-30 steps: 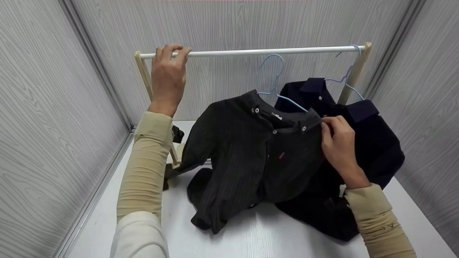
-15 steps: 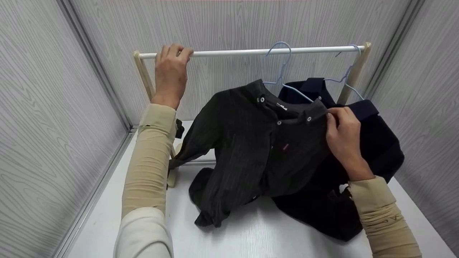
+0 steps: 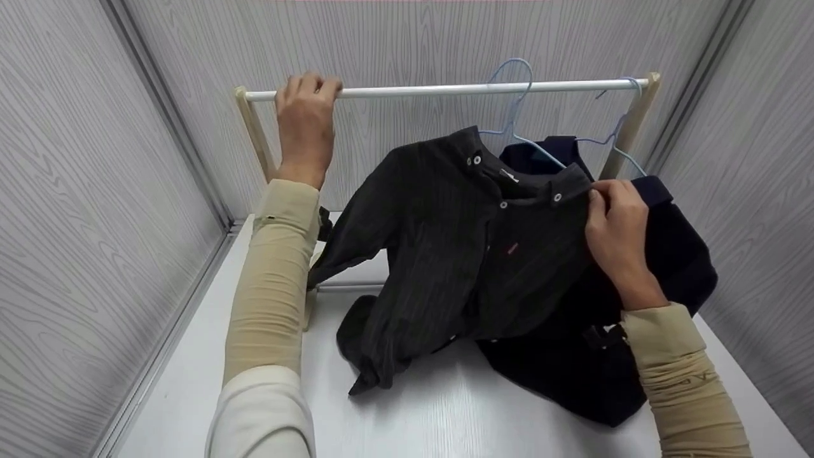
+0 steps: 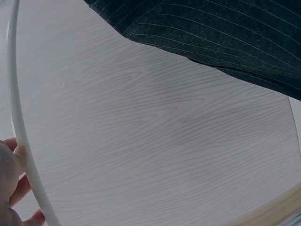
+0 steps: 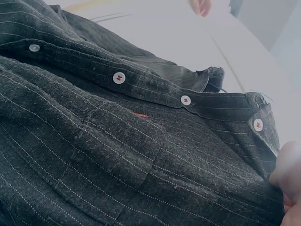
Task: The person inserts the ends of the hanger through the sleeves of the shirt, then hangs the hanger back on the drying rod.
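Note:
My left hand [image 3: 306,130] grips the white rail [image 3: 413,91] of a small clothes rack near its left end; the left wrist view shows thumb and fingers around the rail [image 4: 16,103]. With my right hand [image 3: 618,229] I pinch a dark grey pinstriped shirt [image 3: 439,235] beside its collar, on the shoulder. White buttons and a red tag show on the shirt's front. A light blue hanger [image 3: 512,114] rises from the collar, its hook arching above the rail; I cannot tell whether it rests on it. In the right wrist view, the fingers [image 5: 289,174] hold the cloth's edge.
A navy shirt [image 3: 680,254] hangs behind on another blue hanger [image 3: 613,135] at the rail's right end. Wooden posts [image 3: 254,130] carry the rail. The rack stands on a white tabletop [image 3: 445,413] between grey wood-grain panels [image 3: 407,38].
My right hand has raised the dark grey shirt and shifted it right, bringing its hanger hook from in front of and below the rail's top to above it. The left hand stays on the rail.

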`<control>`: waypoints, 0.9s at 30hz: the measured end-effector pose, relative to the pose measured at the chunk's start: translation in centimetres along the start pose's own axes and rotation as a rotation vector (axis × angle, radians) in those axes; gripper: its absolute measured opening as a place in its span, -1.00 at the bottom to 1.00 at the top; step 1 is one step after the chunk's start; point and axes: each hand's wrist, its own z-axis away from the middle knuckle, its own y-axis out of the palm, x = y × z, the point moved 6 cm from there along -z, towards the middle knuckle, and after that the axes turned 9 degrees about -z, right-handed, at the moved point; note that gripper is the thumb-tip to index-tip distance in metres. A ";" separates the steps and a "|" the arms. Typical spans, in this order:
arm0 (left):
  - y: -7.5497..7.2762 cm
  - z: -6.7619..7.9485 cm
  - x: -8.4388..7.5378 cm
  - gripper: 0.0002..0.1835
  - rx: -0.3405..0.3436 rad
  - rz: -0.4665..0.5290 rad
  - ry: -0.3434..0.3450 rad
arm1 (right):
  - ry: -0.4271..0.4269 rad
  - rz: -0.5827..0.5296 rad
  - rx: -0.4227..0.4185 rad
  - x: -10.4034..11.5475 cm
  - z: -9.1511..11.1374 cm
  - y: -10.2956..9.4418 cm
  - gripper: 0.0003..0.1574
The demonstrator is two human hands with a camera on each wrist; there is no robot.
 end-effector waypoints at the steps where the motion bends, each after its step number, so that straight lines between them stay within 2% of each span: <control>1: 0.0 -0.1 0.0 -0.70 -0.001 0.001 -0.001 | 0.005 0.001 -0.002 -0.1 -0.1 0.0 -0.78; 9: 0.2 0.0 -0.2 -0.72 -0.017 0.008 -0.021 | 0.027 0.022 0.023 -1.3 0.3 0.3 -0.80; 27: 0.5 0.4 -0.5 -0.73 -0.051 0.037 0.001 | 0.080 0.025 0.051 -3.0 2.0 0.3 -0.80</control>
